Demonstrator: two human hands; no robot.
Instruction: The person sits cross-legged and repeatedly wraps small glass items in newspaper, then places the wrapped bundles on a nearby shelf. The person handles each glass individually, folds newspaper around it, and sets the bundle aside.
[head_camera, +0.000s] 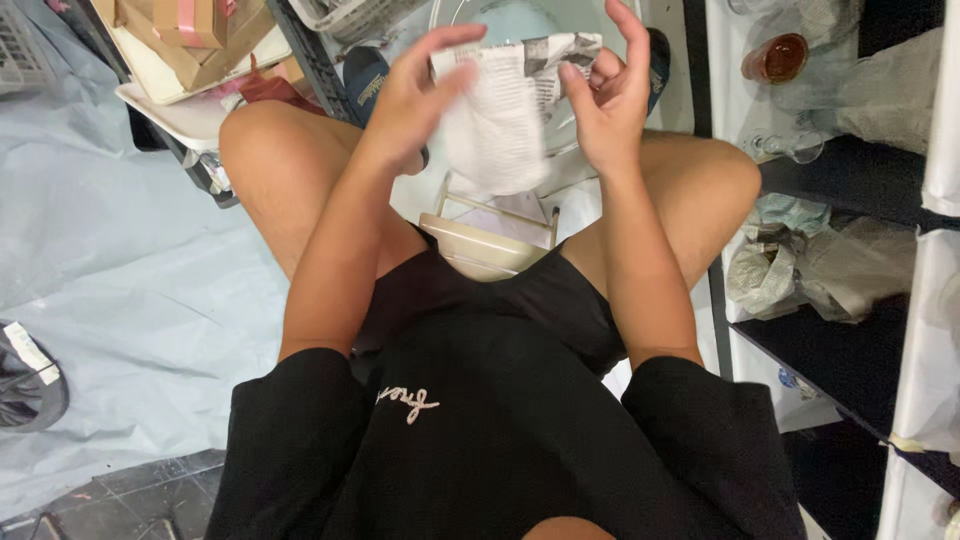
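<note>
Above one pale stool, two hands grip one newspaper-wrapped bundle.

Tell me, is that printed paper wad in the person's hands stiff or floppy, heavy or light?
Probably floppy: the newspaper bundle is creased and bulges between the left hand and right hand. Likely light, since fingertips alone hold it up. It looks unlikely to slip, being crumpled.

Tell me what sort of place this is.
Probably a storeroom or packing corner: cardboard boxes are stacked at upper left, a shelf holds bagged glassware, and plastic sheeting covers the floor.
</note>
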